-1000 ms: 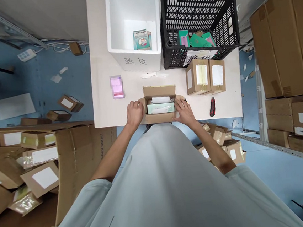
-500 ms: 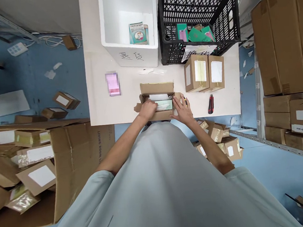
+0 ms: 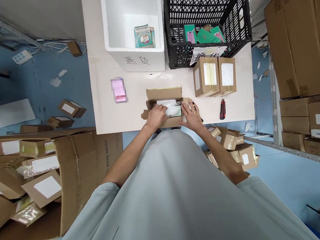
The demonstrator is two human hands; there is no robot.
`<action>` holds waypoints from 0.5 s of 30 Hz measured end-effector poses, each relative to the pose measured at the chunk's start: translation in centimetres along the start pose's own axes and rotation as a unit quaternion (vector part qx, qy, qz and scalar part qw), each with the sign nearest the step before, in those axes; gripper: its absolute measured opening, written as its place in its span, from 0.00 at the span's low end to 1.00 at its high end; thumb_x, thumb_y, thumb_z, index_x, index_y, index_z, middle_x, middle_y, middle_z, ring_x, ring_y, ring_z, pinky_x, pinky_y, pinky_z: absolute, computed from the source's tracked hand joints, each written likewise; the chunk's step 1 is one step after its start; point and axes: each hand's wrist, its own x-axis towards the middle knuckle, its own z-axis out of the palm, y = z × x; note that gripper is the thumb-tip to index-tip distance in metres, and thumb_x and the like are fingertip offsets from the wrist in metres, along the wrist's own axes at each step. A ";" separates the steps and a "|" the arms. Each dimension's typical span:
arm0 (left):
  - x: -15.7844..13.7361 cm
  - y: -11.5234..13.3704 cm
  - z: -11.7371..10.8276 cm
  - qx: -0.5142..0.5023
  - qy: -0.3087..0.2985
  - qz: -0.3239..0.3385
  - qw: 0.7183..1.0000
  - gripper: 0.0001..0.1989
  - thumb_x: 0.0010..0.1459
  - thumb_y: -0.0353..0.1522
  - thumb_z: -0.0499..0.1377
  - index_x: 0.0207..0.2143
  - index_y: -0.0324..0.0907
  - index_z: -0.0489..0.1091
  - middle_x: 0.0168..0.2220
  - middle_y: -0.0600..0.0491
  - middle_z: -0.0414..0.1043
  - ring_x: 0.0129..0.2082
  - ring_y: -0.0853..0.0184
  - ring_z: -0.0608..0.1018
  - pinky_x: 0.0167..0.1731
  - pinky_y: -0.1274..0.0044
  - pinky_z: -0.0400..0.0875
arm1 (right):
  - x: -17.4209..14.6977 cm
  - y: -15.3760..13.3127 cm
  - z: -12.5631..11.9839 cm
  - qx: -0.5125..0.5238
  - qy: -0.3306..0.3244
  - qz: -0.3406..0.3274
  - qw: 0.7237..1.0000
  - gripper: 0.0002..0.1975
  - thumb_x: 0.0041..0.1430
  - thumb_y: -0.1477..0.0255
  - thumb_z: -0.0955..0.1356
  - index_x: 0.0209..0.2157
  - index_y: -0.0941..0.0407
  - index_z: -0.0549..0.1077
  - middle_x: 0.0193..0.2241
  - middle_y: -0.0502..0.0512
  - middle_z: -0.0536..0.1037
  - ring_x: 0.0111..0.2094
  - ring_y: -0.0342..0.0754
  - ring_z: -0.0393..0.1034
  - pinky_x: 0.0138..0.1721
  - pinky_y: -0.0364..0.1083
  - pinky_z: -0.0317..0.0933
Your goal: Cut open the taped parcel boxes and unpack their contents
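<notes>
An open cardboard box (image 3: 164,93) sits at the table's near edge with its flaps spread. Inside lies a pale green item (image 3: 177,111), partly covered by crumpled white wrapping (image 3: 171,107). My left hand (image 3: 156,115) reaches over the box's left side, its fingers closed on that wrapping. My right hand (image 3: 191,116) grips the box's right end, thumb toward the near wall and fingers over the side. A thin dark and yellow object (image 3: 194,105) shows between the right fingers; its kind is unclear. To the right lies a red and black box cutter (image 3: 222,109).
A white foam bin (image 3: 136,55) holding booklets and a black crate (image 3: 176,54) with green boxes stand at the back. Two sealed cartons (image 3: 206,77) sit right of the open box. A pink blurred item (image 3: 119,90) lies left. A large carton (image 3: 80,169) of parcels stands lower left.
My left hand has drawn the white wrapping up and over the pale green item, which is now more covered. My right hand stays at the box's right end.
</notes>
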 end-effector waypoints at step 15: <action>4.1 0.7 -1.4 0.050 -0.014 -0.048 0.998 0.17 0.73 0.25 0.52 0.54 0.39 0.79 0.59 0.35 0.77 0.59 0.48 0.79 0.55 0.62 0.75 | 0.0 0.2 0.2 -0.003 0.004 -0.008 1.000 0.41 0.72 0.61 0.73 0.79 0.64 0.65 0.84 0.67 0.55 0.85 0.75 0.40 0.83 0.74 0.37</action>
